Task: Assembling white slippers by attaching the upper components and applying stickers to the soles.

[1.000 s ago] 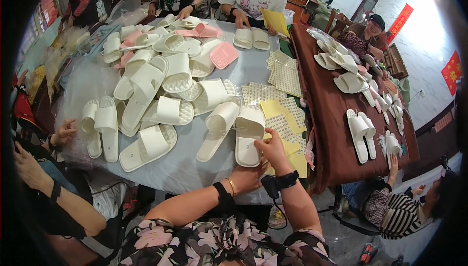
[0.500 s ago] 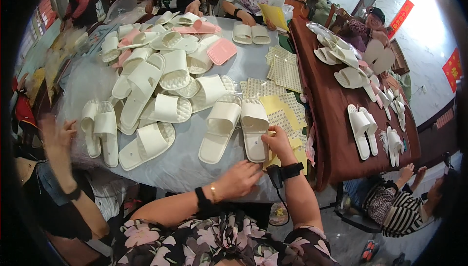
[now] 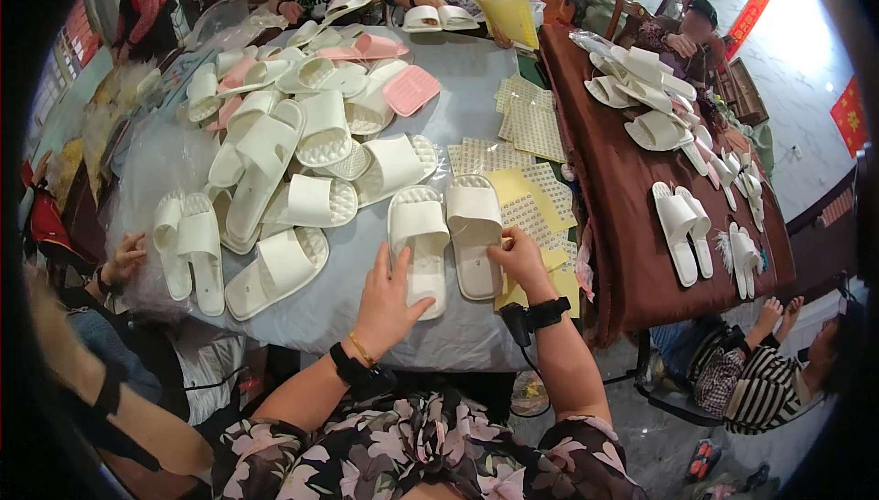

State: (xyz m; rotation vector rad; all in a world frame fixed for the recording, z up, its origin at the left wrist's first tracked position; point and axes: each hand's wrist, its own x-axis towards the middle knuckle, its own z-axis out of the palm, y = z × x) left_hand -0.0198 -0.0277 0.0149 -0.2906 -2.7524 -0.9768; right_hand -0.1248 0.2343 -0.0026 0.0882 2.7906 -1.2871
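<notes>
The left hand (image 3: 389,294) lies flat, fingers spread, on one white slipper (image 3: 417,245). The right hand (image 3: 520,260) pinches its mate (image 3: 474,233); this pair sits together, the heap of slippers (image 3: 293,147) waits

The left hand (image 3: 389,294) covers the heel end of one white slipper (image 3: 418,234). The right hand (image 3: 522,262) hides part of the yellow sheets (image 3: 536,202) — its fingertips are not discernible. Sheet markings — too small to tell. Far slippers (image 3: 275,70) overlap in a pile.

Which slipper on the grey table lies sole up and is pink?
The pink slipper at the far side of the pile. Its ribbed sole faces up, while the slippers around it are white.
</notes>
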